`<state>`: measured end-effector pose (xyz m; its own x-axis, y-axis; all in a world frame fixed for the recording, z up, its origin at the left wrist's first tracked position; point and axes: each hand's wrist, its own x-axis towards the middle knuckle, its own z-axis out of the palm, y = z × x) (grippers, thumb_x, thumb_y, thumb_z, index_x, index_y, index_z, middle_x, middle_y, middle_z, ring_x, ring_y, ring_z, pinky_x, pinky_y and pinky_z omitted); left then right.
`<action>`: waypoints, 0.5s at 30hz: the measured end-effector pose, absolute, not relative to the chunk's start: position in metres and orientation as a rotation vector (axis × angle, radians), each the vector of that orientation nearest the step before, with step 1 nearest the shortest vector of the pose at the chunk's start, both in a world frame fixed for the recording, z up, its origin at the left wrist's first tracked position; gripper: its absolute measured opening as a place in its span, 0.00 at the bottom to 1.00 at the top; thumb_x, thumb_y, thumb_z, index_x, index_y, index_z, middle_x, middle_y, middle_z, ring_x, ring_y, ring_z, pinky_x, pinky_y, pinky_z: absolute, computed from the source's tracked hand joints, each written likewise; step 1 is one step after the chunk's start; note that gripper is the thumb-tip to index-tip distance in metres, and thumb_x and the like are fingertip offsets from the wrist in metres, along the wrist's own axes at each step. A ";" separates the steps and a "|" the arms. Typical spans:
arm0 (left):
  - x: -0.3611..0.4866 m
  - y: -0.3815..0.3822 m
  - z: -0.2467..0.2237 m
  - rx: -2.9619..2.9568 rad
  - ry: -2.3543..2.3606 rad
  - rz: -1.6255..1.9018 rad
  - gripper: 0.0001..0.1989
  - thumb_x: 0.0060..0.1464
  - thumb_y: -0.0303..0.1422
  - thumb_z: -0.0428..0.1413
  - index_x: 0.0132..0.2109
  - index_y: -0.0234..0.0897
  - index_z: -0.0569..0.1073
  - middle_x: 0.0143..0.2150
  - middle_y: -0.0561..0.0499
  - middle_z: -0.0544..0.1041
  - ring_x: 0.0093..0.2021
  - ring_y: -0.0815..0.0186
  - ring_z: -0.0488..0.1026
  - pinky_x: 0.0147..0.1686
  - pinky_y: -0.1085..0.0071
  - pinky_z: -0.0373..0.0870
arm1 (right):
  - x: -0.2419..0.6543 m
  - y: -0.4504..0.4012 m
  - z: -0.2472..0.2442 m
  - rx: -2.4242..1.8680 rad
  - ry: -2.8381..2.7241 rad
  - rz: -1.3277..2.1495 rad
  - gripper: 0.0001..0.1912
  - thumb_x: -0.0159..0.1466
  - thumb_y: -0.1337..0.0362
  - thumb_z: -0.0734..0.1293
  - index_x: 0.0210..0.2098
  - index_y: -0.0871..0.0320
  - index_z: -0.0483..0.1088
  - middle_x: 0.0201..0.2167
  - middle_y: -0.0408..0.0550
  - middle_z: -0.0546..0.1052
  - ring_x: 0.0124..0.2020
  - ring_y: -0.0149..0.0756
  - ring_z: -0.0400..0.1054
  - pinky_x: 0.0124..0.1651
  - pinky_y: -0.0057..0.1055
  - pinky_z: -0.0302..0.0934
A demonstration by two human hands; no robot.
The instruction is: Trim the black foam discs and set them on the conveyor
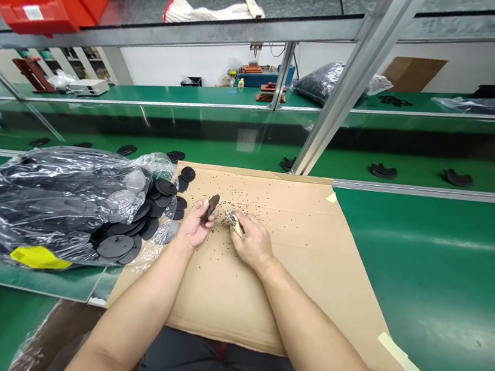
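One black piece [211, 208] is pinched in the left hand [195, 227]; the right hand [253, 240] clasps a pale-handled tool [238, 225]. Black specks [225, 221] dot the cardboard [334, 250]; a plastic bag [47, 197] lies left.

The discs [149, 229] look like smooth matt plastic, their bag [47, 197] glossy, crinkled film; the sheet [329, 286] is matt cardboard, the bench top [422, 267] slick (streaked with bright reflections).

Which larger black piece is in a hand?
The black piece in the left hand; others lie in the plastic bag, beside it or on the green surface behind.
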<state>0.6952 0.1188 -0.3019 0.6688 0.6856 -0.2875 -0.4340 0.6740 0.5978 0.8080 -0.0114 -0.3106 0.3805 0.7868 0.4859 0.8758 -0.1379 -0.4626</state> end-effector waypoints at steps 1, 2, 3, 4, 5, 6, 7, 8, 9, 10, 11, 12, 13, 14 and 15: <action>0.695 0.119 -0.302 0.508 0.518 0.648 0.07 0.52 0.26 0.59 0.38 0.34 0.67 0.28 0.53 0.68 0.19 0.76 0.61 0.15 0.81 0.53 | 0.808 -0.011 -0.311 -1.937 -1.445 -0.165 0.18 0.59 0.67 0.63 0.49 0.55 0.70 0.34 0.47 0.72 0.35 0.38 0.65 0.41 0.30 0.61; 0.694 0.119 -0.302 0.498 0.506 0.629 0.06 0.53 0.26 0.58 0.38 0.33 0.68 0.28 0.53 0.68 0.19 0.76 0.60 0.15 0.80 0.53 | 0.807 -0.011 -0.311 -1.931 -1.465 -0.167 0.17 0.60 0.67 0.63 0.49 0.56 0.70 0.34 0.47 0.72 0.36 0.38 0.65 0.42 0.30 0.61; 0.693 0.119 -0.302 0.491 0.489 0.612 0.05 0.53 0.26 0.56 0.38 0.33 0.69 0.27 0.53 0.67 0.19 0.75 0.59 0.16 0.80 0.54 | 0.807 -0.011 -0.310 -1.925 -1.486 -0.169 0.17 0.60 0.68 0.63 0.49 0.56 0.70 0.34 0.48 0.72 0.37 0.38 0.65 0.44 0.30 0.61; 0.693 0.119 -0.302 0.486 0.469 0.595 0.05 0.54 0.25 0.56 0.39 0.33 0.69 0.27 0.53 0.67 0.19 0.75 0.58 0.17 0.79 0.54 | 0.807 -0.012 -0.310 -1.922 -1.514 -0.165 0.17 0.60 0.68 0.63 0.49 0.57 0.70 0.34 0.48 0.72 0.38 0.39 0.65 0.45 0.31 0.60; 0.692 0.119 -0.302 0.487 0.450 0.580 0.05 0.54 0.25 0.55 0.39 0.33 0.70 0.27 0.53 0.66 0.19 0.75 0.57 0.17 0.79 0.54 | 0.806 -0.012 -0.309 -1.922 -1.545 -0.158 0.18 0.60 0.68 0.63 0.49 0.57 0.70 0.35 0.48 0.72 0.38 0.39 0.65 0.46 0.31 0.60; 0.691 0.118 -0.301 0.492 0.437 0.565 0.05 0.53 0.25 0.55 0.39 0.33 0.70 0.27 0.53 0.66 0.19 0.76 0.56 0.17 0.79 0.54 | 0.806 -0.013 -0.307 -1.923 -1.579 -0.145 0.18 0.60 0.68 0.63 0.50 0.57 0.69 0.35 0.48 0.72 0.39 0.39 0.65 0.47 0.31 0.60; 0.691 0.118 -0.301 0.503 0.434 0.552 0.04 0.53 0.25 0.55 0.39 0.32 0.71 0.27 0.53 0.65 0.19 0.76 0.56 0.17 0.79 0.53 | 0.805 -0.013 -0.306 -1.924 -1.614 -0.127 0.18 0.60 0.68 0.63 0.50 0.57 0.69 0.36 0.48 0.72 0.39 0.38 0.65 0.48 0.31 0.59; 0.691 0.118 -0.301 0.517 0.438 0.544 0.04 0.53 0.25 0.55 0.38 0.32 0.71 0.27 0.53 0.65 0.18 0.76 0.55 0.17 0.79 0.53 | 0.804 -0.014 -0.305 -1.927 -1.647 -0.105 0.18 0.60 0.68 0.63 0.50 0.57 0.69 0.36 0.48 0.73 0.39 0.38 0.65 0.48 0.31 0.59; 0.690 0.118 -0.301 0.534 0.447 0.540 0.04 0.53 0.25 0.55 0.38 0.33 0.71 0.27 0.53 0.65 0.18 0.76 0.55 0.17 0.79 0.52 | 0.804 -0.014 -0.303 -1.933 -1.674 -0.081 0.18 0.60 0.68 0.62 0.51 0.57 0.69 0.37 0.48 0.73 0.39 0.38 0.66 0.49 0.31 0.59; 0.690 0.117 -0.301 0.551 0.456 0.536 0.04 0.52 0.26 0.56 0.38 0.33 0.71 0.27 0.53 0.65 0.18 0.76 0.55 0.17 0.79 0.52 | 0.803 -0.015 -0.302 -1.943 -1.694 -0.057 0.18 0.60 0.68 0.62 0.51 0.56 0.68 0.37 0.48 0.73 0.39 0.38 0.66 0.49 0.31 0.59; 0.690 0.117 -0.301 0.566 0.465 0.532 0.05 0.52 0.26 0.56 0.38 0.33 0.71 0.27 0.53 0.66 0.18 0.77 0.55 0.17 0.79 0.52 | 0.802 -0.015 -0.301 -1.958 -1.704 -0.037 0.19 0.61 0.68 0.63 0.52 0.56 0.68 0.38 0.48 0.73 0.40 0.38 0.66 0.49 0.31 0.59; 0.690 0.116 -0.301 0.578 0.472 0.528 0.05 0.51 0.26 0.57 0.38 0.33 0.72 0.27 0.53 0.66 0.18 0.77 0.55 0.16 0.79 0.52 | 0.801 -0.015 -0.300 -1.973 -1.709 -0.022 0.20 0.60 0.68 0.63 0.52 0.56 0.68 0.38 0.49 0.73 0.40 0.39 0.66 0.49 0.31 0.59; 0.691 0.116 -0.301 0.587 0.476 0.523 0.06 0.50 0.26 0.57 0.38 0.33 0.72 0.27 0.53 0.67 0.17 0.77 0.55 0.16 0.79 0.52 | 0.801 -0.015 -0.300 -1.989 -1.709 -0.010 0.20 0.60 0.68 0.63 0.52 0.55 0.68 0.39 0.49 0.73 0.41 0.39 0.67 0.49 0.32 0.59; 0.691 0.115 -0.301 0.595 0.479 0.518 0.07 0.50 0.26 0.58 0.38 0.33 0.72 0.27 0.53 0.67 0.17 0.77 0.55 0.16 0.80 0.52 | 0.800 -0.015 -0.299 -2.004 -1.706 0.000 0.20 0.60 0.68 0.63 0.53 0.55 0.68 0.39 0.48 0.73 0.41 0.39 0.67 0.48 0.32 0.60; 0.691 0.115 -0.300 0.601 0.483 0.514 0.07 0.49 0.26 0.58 0.38 0.33 0.72 0.26 0.53 0.67 0.17 0.77 0.55 0.16 0.80 0.53 | 0.800 -0.015 -0.299 -2.014 -1.703 0.008 0.20 0.60 0.67 0.63 0.53 0.54 0.68 0.39 0.48 0.73 0.41 0.39 0.67 0.48 0.32 0.60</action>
<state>0.6911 0.1147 -0.3005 0.7686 0.5786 -0.2728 -0.3084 0.7088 0.6344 0.8003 -0.0152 -0.2994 0.2182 0.9261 0.3077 0.9232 -0.0937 -0.3727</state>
